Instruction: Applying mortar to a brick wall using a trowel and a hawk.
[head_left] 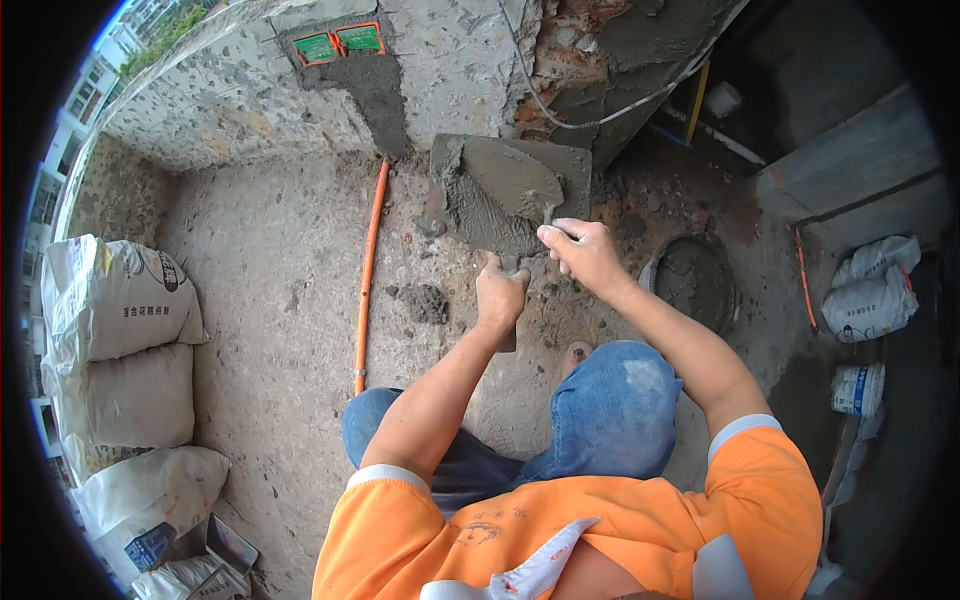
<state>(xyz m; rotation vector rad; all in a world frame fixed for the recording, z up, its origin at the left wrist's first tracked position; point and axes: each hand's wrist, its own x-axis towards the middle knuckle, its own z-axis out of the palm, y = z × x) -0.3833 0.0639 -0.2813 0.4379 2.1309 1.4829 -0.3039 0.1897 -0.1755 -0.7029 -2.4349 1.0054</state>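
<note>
My left hand is closed around the handle of a flat plasterer's hawk, whose lower end sticks out below the fist. Wet grey mortar lies over the left and near part of the hawk. My right hand grips the short handle of a pointing trowel. The trowel's mortar-smeared blade lies over the hawk, pointing toward its far left, and partly hides the mortar. Both hands are out in front of my knees, near the wall.
A round tub of mortar stands right of my right forearm. An orange conduit runs along the floor up to the wall, below green-faced electrical boxes. White sacks are stacked at left. A mortar lump lies beside my left hand.
</note>
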